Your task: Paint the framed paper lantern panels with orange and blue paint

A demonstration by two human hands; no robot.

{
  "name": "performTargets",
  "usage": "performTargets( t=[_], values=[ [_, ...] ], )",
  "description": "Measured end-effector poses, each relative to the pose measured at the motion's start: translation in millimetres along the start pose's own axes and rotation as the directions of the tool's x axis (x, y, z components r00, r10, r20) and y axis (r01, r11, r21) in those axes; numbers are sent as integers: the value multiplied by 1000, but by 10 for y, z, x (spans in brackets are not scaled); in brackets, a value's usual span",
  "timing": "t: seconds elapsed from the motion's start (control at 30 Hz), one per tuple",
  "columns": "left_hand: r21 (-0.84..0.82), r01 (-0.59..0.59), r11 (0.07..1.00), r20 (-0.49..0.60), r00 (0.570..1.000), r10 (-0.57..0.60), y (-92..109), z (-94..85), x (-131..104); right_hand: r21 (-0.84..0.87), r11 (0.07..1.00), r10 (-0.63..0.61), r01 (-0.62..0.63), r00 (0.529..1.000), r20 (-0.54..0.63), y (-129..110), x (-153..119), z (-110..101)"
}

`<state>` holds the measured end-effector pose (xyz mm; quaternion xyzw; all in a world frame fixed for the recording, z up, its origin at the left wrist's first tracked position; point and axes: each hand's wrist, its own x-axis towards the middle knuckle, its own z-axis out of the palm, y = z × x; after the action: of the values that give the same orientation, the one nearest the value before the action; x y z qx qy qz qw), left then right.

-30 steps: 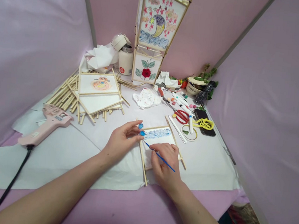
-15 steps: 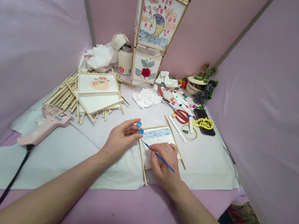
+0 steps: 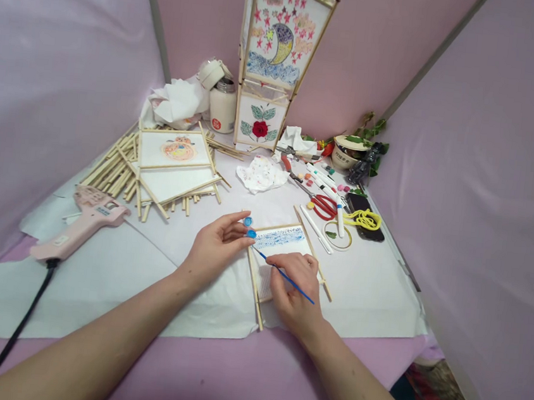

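My left hand pinches a small open pot of blue paint between thumb and fingers, its lid tipped up behind. My right hand is closed round a thin blue paintbrush, held like a pen. The brush tip sits close by the paint pot; whether it touches the paint I cannot tell. Under my right hand lies a stick-framed white panel, flat on the table, with a band of blue dabs along its far part. My right hand hides much of its near right area.
A pink glue gun lies left, before a pile of wooden sticks and a painted panel. A tall decorated lantern stands behind. Rightward are red-handled scissors, markers, yellow cord and a phone.
The brush tip has shifted slightly up and left, nearer the paint pot, as my right hand tilts a little. My left hand stays almost in place.
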<state>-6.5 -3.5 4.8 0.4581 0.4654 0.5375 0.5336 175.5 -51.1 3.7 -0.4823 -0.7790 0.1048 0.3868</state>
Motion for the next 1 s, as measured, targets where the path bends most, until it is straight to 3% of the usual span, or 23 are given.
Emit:
performTargets(
  t=[0.2, 1.0],
  values=[
    [5, -4, 1000, -6, 1000, 4, 8, 0, 0, -8, 1000, 1, 0, 999, 51, 10, 5, 13],
    [8, 1, 1000, 4, 1000, -1, 9, -7, -7, 71, 997, 29, -28, 999, -18, -1, 8, -36]
  ],
)
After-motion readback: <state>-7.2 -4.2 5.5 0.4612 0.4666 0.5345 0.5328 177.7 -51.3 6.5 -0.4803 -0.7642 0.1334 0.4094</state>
